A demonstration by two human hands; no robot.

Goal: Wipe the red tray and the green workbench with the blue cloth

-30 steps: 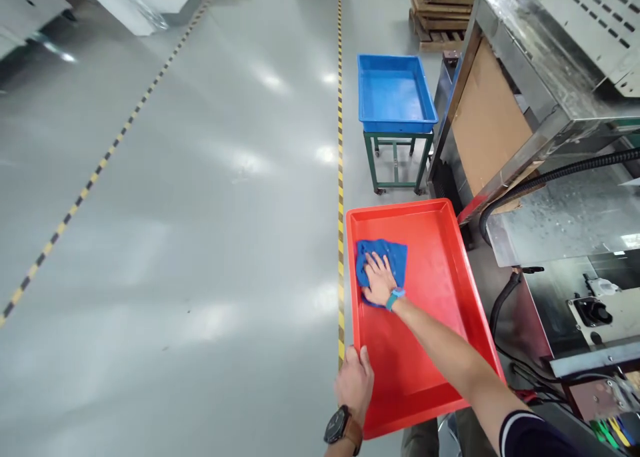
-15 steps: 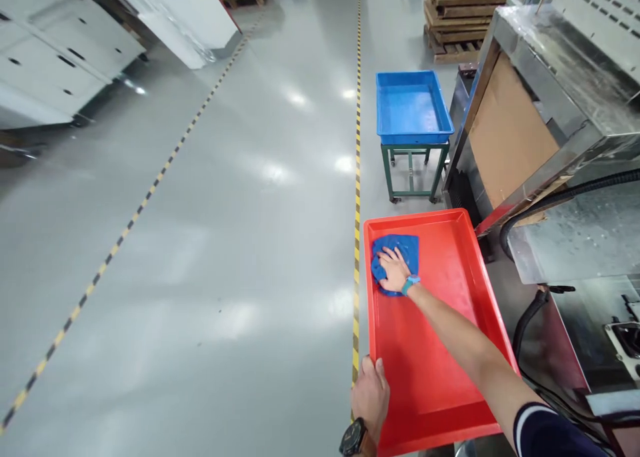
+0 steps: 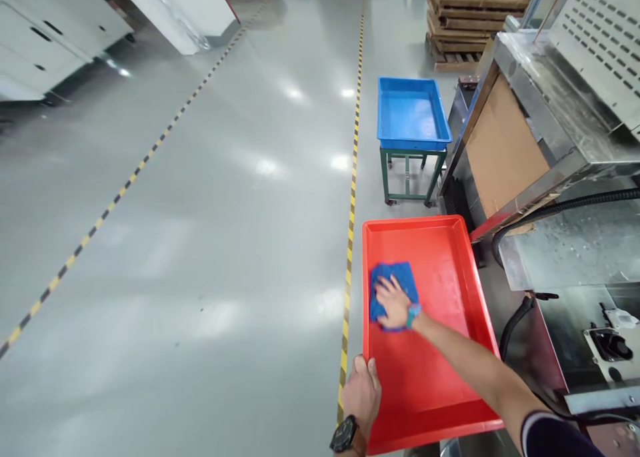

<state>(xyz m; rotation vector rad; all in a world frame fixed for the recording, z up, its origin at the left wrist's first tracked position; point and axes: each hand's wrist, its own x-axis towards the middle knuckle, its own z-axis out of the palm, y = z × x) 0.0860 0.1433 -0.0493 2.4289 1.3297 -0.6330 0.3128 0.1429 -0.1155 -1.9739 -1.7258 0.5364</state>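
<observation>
A red tray (image 3: 440, 350), shallow with raised walls, fills the lower right of the view. My left hand (image 3: 361, 394), with a watch on its wrist, grips the tray's left rim near the front corner, fingers curled over the edge. Inside the tray, against its left side, lies a blue cloth (image 3: 407, 280). My right hand (image 3: 393, 302) presses flat on this cloth with the fingers spread, pinning it to the tray's floor. A blue-green band (image 3: 413, 315) circles the right wrist. Whatever holds the tray up is mostly hidden beneath it.
Beyond the red tray, a blue tray (image 3: 413, 114) rests on a green wheeled stand (image 3: 407, 196). Metal machinery (image 3: 565, 224) with a black hose (image 3: 565, 214) lines the right side. Wooden pallets (image 3: 475, 17) are stacked farther back. Yellow-black tape (image 3: 353, 204) runs along the floor.
My right hand has slid the blue cloth toward me along the tray's left side. My left hand keeps its grip on the rim. The camera view has shifted slightly.
</observation>
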